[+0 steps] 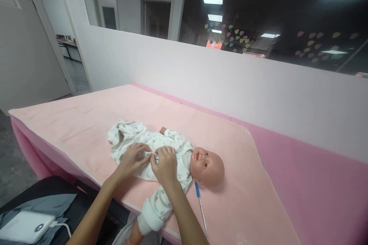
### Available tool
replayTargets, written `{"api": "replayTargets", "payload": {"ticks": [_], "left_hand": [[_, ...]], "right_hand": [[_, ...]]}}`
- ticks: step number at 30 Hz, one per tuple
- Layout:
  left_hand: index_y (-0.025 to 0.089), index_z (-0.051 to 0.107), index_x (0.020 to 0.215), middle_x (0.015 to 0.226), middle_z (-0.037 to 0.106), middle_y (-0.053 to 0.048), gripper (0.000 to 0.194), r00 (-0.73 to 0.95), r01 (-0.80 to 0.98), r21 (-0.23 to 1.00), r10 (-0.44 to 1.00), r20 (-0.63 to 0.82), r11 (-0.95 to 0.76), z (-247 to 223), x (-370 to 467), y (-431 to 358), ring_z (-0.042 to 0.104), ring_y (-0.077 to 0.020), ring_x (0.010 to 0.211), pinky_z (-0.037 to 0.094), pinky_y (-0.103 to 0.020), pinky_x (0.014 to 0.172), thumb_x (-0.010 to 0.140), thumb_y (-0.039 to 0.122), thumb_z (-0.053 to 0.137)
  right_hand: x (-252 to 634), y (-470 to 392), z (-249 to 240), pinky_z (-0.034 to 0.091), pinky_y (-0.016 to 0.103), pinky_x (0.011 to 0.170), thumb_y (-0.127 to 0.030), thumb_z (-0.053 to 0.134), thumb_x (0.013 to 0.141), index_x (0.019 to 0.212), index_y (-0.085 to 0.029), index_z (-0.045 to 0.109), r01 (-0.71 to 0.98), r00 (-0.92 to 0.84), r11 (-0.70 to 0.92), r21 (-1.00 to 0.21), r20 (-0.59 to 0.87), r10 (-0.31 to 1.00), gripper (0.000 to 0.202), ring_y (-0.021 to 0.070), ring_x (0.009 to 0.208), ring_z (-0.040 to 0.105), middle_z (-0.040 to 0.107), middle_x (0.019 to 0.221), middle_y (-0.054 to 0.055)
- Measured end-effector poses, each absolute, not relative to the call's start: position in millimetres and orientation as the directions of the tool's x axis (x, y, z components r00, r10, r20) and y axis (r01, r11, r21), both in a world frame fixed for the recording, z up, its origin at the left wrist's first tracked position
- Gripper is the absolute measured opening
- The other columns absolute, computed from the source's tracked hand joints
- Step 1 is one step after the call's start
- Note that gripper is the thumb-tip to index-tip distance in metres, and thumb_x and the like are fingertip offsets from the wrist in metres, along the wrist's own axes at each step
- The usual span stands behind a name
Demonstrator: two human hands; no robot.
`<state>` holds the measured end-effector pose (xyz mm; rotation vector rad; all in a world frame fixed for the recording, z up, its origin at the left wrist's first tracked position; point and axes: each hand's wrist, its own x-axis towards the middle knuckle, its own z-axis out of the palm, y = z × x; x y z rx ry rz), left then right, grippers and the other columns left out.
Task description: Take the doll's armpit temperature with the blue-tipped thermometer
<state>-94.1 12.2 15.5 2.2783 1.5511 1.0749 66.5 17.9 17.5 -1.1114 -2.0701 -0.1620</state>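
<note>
A baby doll [211, 168] lies on its back on the pink-covered table, its head to the right. It wears a white patterned outfit [179, 143] whose lower part lies bunched to the left. Over the doll's torso, my left hand [136, 157] pinches a thin white tie of the outfit. Close beside it, my right hand [165, 162] has its fingers closed on the tie too. The two hands nearly meet at the fingertips. One doll arm in a cuffed sleeve points toward me, under my right forearm.
A blue-capped thermometer-like stick [201, 208] lies right of my right forearm. The pink tabletop [94, 122] meets a low white wall with glass above. A white power bank [27, 226] with a cable rests at the lower left, on dark fabric.
</note>
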Motion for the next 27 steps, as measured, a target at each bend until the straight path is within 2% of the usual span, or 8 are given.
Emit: {"api": "replayTargets", "payload": {"ticks": [6, 12, 16, 21, 27], "left_hand": [[0.023, 0.061, 0.096, 0.099, 0.063, -0.004, 0.027, 0.176, 0.719, 0.541, 0.867, 0.465, -0.436, 15.9, -95.0, 10.4, 0.055, -0.0208, 0.093, 0.039, -0.034, 0.085, 0.082, 0.044, 0.05], [0.023, 0.06, 0.098, 0.101, 0.063, -0.005, 0.03, 0.186, 0.729, 0.528, 0.868, 0.46, -0.436, 16.8, -93.8, 9.1, 0.055, -0.0218, 0.095, 0.039, -0.035, 0.086, 0.083, 0.046, 0.047], [0.022, 0.059, 0.097, 0.095, 0.064, -0.004, 0.031, 0.201, 0.731, 0.526, 0.873, 0.443, -0.436, 18.0, -93.9, 8.4, 0.056, -0.0215, 0.092, 0.039, -0.034, 0.083, 0.084, 0.046, 0.045], [0.023, 0.056, 0.1, 0.097, 0.064, -0.004, 0.028, 0.181, 0.735, 0.516, 0.86, 0.476, -0.44, 16.2, -92.6, 6.3, 0.057, -0.0212, 0.092, 0.039, -0.035, 0.085, 0.086, 0.043, 0.043], [0.023, 0.055, 0.099, 0.094, 0.064, -0.004, 0.02, 0.174, 0.787, 0.426, 0.824, 0.539, -0.445, 9.2, -88.8, 4.2, 0.056, -0.0208, 0.09, 0.039, -0.035, 0.083, 0.086, 0.035, 0.044]], "right_hand": [[67.4, 15.5, 19.1, 0.036, 0.032, 0.075, -0.026, 0.043, 0.09, 0.077, -0.021, 0.049, 0.767, -0.362, 0.622, -0.162, 0.69, 0.626, 0.015, 0.0166, 0.075, 0.051, 0.057, 0.075, 0.002], [66.4, 16.2, 16.7, 0.037, 0.032, 0.074, -0.025, 0.045, 0.088, 0.076, -0.021, 0.049, 0.787, -0.348, 0.599, -0.146, 0.697, 0.627, 0.013, 0.0173, 0.075, 0.051, 0.056, 0.074, 0.002], [66.1, 16.5, 14.2, 0.038, 0.032, 0.073, -0.025, 0.046, 0.087, 0.074, -0.02, 0.049, 0.789, -0.338, 0.595, -0.151, 0.703, 0.626, 0.013, 0.0173, 0.074, 0.051, 0.056, 0.073, 0.002], [65.3, 17.1, 12.7, 0.038, 0.033, 0.073, -0.024, 0.048, 0.086, 0.074, -0.02, 0.049, 0.796, -0.327, 0.586, -0.153, 0.707, 0.627, 0.012, 0.0174, 0.074, 0.051, 0.056, 0.072, 0.002], [64.5, 19.0, 10.6, 0.038, 0.033, 0.074, -0.023, 0.048, 0.085, 0.074, -0.02, 0.049, 0.796, -0.325, 0.587, -0.149, 0.713, 0.621, 0.012, 0.0172, 0.073, 0.052, 0.056, 0.071, 0.002]]}}
